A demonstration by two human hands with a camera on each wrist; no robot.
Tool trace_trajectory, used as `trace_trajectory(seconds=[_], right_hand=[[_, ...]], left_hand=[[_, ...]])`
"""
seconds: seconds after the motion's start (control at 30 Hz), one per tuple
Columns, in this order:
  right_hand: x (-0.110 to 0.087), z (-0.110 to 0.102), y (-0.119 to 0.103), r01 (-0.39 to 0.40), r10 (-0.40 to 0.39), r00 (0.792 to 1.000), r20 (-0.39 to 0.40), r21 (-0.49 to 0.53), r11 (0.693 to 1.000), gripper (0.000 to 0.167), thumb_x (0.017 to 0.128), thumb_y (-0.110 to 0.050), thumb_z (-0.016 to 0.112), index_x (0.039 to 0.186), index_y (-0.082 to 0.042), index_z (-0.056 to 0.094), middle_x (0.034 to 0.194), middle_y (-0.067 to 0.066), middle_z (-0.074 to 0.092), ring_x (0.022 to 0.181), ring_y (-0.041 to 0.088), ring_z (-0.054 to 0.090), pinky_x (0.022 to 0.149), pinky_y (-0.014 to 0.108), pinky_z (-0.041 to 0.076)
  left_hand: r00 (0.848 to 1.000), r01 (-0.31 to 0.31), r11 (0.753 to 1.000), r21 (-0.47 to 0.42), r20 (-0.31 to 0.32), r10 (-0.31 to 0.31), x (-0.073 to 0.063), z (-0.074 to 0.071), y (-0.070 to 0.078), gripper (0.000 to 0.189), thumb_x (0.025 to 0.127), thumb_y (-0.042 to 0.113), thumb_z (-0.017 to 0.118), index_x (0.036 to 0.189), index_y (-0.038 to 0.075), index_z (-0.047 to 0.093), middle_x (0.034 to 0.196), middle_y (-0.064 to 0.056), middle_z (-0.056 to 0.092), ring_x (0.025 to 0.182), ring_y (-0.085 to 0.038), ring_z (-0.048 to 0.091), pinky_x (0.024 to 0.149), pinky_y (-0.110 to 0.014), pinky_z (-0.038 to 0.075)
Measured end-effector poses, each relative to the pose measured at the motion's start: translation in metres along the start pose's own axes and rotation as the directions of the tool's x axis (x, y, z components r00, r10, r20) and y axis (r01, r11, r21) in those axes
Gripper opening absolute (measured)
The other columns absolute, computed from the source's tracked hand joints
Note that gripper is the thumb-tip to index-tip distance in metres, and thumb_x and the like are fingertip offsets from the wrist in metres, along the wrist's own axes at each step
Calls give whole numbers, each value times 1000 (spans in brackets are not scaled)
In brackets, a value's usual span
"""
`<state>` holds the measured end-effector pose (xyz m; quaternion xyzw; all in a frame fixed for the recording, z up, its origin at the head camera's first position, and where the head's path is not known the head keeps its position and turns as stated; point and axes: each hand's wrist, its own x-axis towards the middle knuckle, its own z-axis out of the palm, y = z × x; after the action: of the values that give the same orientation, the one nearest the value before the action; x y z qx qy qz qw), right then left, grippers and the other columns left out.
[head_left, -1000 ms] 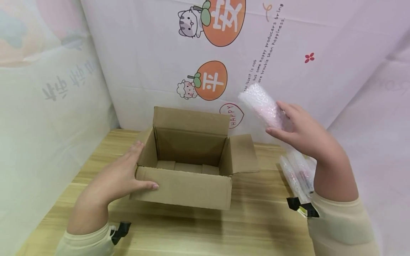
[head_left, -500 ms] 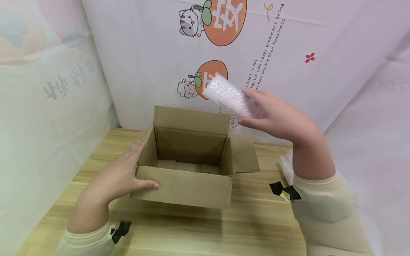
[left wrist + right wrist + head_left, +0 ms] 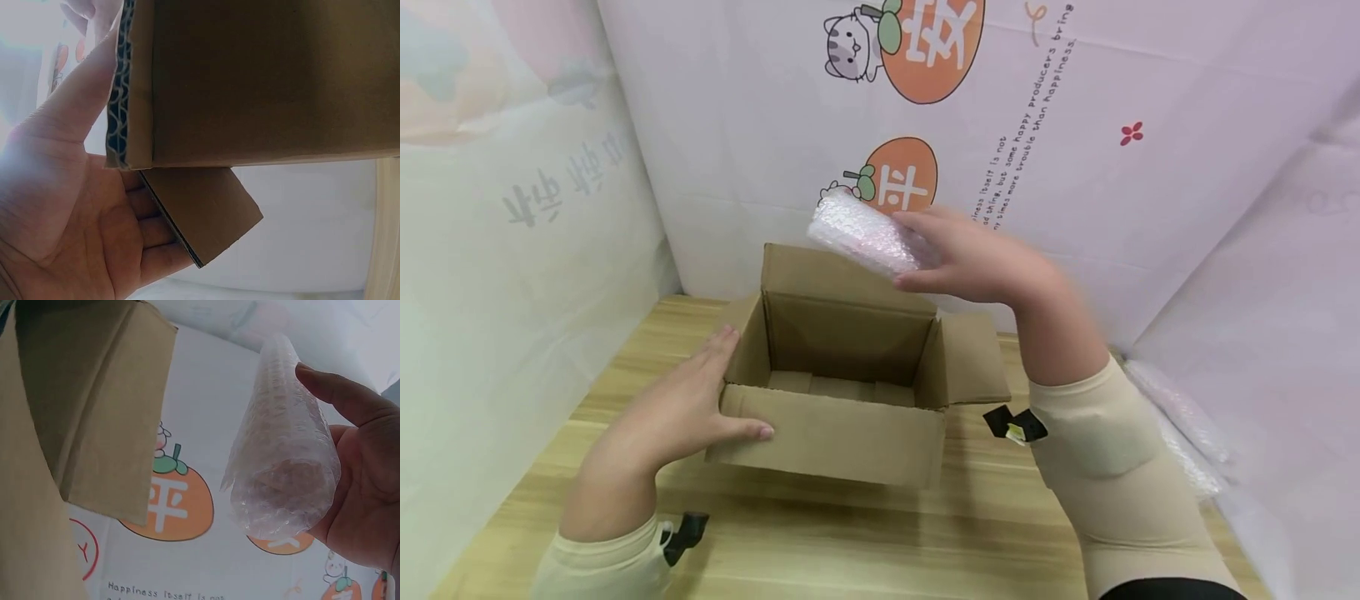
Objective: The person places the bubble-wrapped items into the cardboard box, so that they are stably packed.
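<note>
Lying right of the box (image 3: 850,342), wrapped rolls (image 3: 1180,408) partly behind sleeve (image 3: 1101,442)

You have a free way down into the carton (image 3: 850,337) through its wide top. Its back flap (image 3: 820,271) stands up like a small wall; your right view shows a gap between this flap and the wrapped roll (image 3: 865,233) in your right hand (image 3: 966,254). The right flap (image 3: 976,358) spreads outward, blocking low passage there. Your left hand (image 3: 685,408) occupies the left front corner. Above the sloping front flap (image 3: 842,437), you have room.
</note>
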<state>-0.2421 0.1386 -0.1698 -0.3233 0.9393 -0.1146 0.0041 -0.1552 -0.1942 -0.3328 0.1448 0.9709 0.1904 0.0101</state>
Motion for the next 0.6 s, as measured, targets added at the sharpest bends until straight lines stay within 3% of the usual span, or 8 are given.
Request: trace_trajectory(seconds=[0.13,0.3,0.6], right_hand=[[15,5,-5,38,-38,999,32,-15,999,78,89,-44,68,153,-17,34,152,2,41,140,19,36,117,40,31],[30,10,-10,-1,0,993,116,11,1000,79,87,-47,69,152,-18,35,150,0,42,134,17,40,114,39,35],[50,24,-11,-32,27,959,281,14,999,70,87,-45,69,146,-21,41,142,-7,45,130,11,41,113,36,35]], left_hand=[[1000,-3,1000,2,-2,3,1,-1,-1,138,64,84,65,158,6,1,165,-16,3,149,-42,15,117,-62,21],[1000,0,1000,7,4,0,1,0,-2,138,64,85,64,158,5,1,165,-16,3,148,-43,16,117,-62,22],[1000,-5,1000,6,4,5,3,0,-3,138,64,84,64,158,5,1,165,-16,2,149,-41,15,118,-60,21]])
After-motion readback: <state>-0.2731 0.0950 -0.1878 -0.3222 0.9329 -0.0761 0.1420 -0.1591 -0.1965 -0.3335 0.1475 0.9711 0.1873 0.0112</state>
